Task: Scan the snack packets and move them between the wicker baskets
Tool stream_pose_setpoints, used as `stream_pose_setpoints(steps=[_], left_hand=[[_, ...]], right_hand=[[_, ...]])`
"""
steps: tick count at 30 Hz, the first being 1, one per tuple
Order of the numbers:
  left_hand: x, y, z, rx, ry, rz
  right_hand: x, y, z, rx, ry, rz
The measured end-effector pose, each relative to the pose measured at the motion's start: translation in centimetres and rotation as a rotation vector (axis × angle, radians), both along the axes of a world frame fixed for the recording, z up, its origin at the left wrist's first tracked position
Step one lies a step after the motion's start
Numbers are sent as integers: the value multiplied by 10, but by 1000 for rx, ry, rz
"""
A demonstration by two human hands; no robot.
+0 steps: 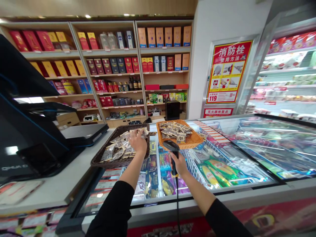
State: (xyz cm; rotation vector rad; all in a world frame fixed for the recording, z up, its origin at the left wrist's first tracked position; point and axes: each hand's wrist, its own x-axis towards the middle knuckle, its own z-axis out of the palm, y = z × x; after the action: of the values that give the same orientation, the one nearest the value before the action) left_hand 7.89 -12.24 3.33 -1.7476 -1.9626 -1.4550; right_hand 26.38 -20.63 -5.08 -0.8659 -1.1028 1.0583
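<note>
My right hand is wrapped round the grip of a black barcode scanner, its cord running down over the freezer's front. The scanner head is in front of an orange wicker basket holding small wrapped packets. My left hand reaches into a dark brown wicker basket, resting on the clear-wrapped packets at its right side. The left fingertips are over the packets, and I cannot make out whether they grip one.
Both baskets sit on a glass-topped chest freezer with bagged frozen goods inside. To the left, a counter carries a dark checkout scale. Shelves of boxed bottles line the back wall. A fire hydrant poster hangs at right.
</note>
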Motion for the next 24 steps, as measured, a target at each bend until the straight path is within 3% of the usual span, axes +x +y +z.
stream_pose_setpoints(steps=[3,7,11,15,20,24], left_hand=[[-4,-9,3,-258,58,21],[10,-10,13,-183,123,-113],[55,0,22,-174,163,-356],[120,21,12,-284,117,-558],[184,49,-12,-537,222,-529],[207,67,-23,-567,205,-388]], right_hand=[[3,4,-2,-16,31,-6],[24,16,4,-35,71,-53],[68,34,15,-60,117,-194],[109,42,14,-99,86,-314],[123,43,0,-128,234,-371],[119,47,-4,-112,242,-361]])
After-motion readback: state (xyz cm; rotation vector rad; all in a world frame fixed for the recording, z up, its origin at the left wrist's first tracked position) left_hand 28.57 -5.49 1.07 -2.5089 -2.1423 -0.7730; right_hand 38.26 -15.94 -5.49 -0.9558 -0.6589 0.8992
